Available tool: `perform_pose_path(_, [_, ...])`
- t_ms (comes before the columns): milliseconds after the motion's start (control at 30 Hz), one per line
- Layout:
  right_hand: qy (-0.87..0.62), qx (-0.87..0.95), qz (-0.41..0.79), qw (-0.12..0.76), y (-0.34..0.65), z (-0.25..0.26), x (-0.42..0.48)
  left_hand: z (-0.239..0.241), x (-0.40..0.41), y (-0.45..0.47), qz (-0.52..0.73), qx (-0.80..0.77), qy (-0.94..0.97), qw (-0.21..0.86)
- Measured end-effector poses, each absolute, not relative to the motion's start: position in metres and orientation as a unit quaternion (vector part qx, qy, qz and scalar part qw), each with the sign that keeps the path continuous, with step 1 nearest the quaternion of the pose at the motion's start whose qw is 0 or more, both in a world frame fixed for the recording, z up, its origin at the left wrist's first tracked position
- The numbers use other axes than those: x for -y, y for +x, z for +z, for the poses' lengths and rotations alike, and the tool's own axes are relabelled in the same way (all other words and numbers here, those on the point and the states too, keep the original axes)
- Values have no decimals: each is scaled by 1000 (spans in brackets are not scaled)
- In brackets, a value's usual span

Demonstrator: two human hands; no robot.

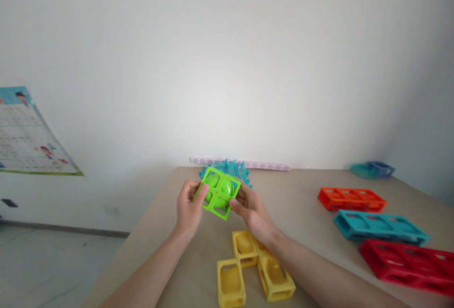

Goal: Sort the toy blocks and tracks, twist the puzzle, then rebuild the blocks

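Note:
A bright green plastic block (pixel 217 192), a square frame of several open cells with rounded hollows, is held up above the table in both hands. My left hand (pixel 190 204) pinches its left edge, thumb on the front face. On the opposite side my right hand (pixel 251 206) grips the right edge, thumb near the lower corner. The fingers behind the block are partly hidden. Below the hands lies a yellow block (pixel 231 282) of joined hollow cells in a zigzag shape, partly covered by my right forearm.
On the right of the table (pixel 291 204) an orange block (pixel 351 200), a teal block (pixel 379 227) and a red block (pixel 407 264) lie in a row. Small teal pieces (pixel 244 174) and a lilac strip (pixel 267 165) sit by the wall. A blue basket (pixel 381 169) stands far right.

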State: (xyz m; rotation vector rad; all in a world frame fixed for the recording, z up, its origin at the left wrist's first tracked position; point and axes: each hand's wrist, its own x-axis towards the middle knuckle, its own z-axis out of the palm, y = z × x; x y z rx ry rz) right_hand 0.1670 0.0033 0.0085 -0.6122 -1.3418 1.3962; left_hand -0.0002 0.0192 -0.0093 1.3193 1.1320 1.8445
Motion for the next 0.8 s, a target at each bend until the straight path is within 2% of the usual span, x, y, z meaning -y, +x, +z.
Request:
perform_pose_path(167, [-258, 555, 583, 534, 167, 10, -2, -8, -18, 1, 696, -416, 504, 298])
perform_pose_path(367, [-265, 557, 556, 557, 167, 10, -4, 1, -12, 10, 664, -364, 439, 483])
perform_pose_path(433, [-276, 564, 551, 549, 167, 10, -5, 2, -12, 10, 654, -355, 425, 515])
perform_pose_path(800, [-328, 580, 532, 522, 166, 13, -2, -7, -13, 4, 596, -396, 474, 513])
